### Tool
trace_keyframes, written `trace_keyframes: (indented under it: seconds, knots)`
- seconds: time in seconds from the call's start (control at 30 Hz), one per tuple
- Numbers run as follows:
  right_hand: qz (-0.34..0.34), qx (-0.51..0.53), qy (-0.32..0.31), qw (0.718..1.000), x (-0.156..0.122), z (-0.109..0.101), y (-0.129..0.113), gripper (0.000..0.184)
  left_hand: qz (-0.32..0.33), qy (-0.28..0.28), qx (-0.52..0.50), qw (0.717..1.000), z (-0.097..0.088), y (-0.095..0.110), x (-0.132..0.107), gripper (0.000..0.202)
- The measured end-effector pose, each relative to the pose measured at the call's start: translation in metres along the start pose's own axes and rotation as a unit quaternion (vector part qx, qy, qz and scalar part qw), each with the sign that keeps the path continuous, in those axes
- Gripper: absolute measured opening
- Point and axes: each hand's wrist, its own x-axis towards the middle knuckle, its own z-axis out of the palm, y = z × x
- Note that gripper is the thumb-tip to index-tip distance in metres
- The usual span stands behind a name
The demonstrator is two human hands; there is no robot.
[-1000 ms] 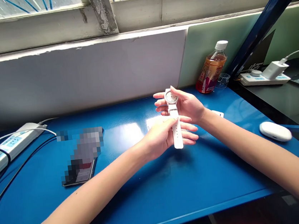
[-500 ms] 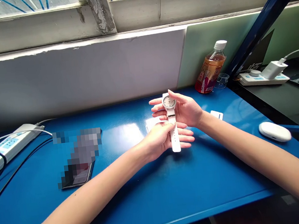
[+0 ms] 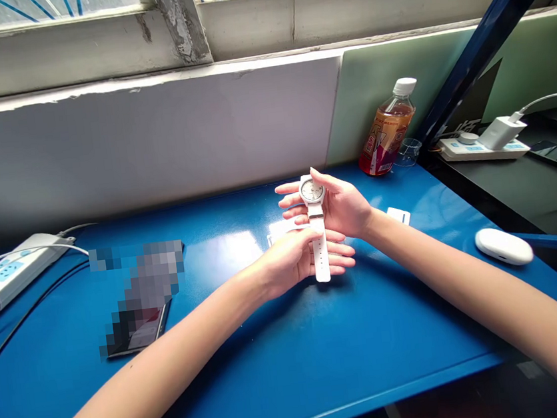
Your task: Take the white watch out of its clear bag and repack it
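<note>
Blue tabletop (image 3: pixel 288 382) spreads beneath everything. Nearest, the left hand (image 3: pixel 294 261) pinches the white strap (image 3: pixel 321 261) of a wristwatch (image 3: pixel 317 220) under its thumb, the other fingers stretched out loosely behind it. Just beyond, the right hand (image 3: pixel 349 207) has the dial (image 3: pixel 312 191) end between a thumb at its edge and loosely extended fingers behind. That puts the watch above the middle of the table, face up, held by both hands.

Compared with a second ago, the hold is much the same, but the dial shows rounder and less covered by the thumb; the watch seems tipped a little towards the wearer, with neither hand giving it up.

Over to the left lie a partly blurred phone (image 3: pixel 150 291) and a power strip (image 3: pixel 14 269); to the right, a white case (image 3: pixel 504 246) and a white card (image 3: pixel 399 216). Farther back stand a drink bottle (image 3: pixel 387 131) and a clear cup (image 3: pixel 408 152), then the wall (image 3: pixel 150 143) and window (image 3: pixel 44 6).
</note>
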Motion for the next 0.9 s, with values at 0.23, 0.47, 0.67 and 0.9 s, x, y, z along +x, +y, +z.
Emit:
trace_keyframes:
  seconds: [0.23, 0.47, 0.67, 0.9]
  knots:
    - [0.020, 0.009, -0.003, 1.000, 0.0005, 0.0000, 0.0009, 0.063, -0.006, -0.022, -0.007, 1.000, -0.0024, -0.0018, -0.0004, 0.026]
    - [0.034, 0.043, -0.034, 0.998, -0.0010, -0.0011, -0.0015, 0.070, 0.001, -0.058, -0.026, 0.998, -0.0032, -0.0032, -0.0006, 0.025]
    - [0.030, 0.046, -0.034, 0.998, -0.0027, -0.0001, -0.0037, 0.072, 0.004, -0.059, -0.015, 0.998, -0.0041, -0.0040, -0.0009, 0.029]
    - [0.037, 0.033, -0.027, 0.998, -0.0030, -0.0001, -0.0043, 0.068, -0.009, -0.038, -0.009, 0.999, -0.0017, 0.0014, -0.0025, 0.028]
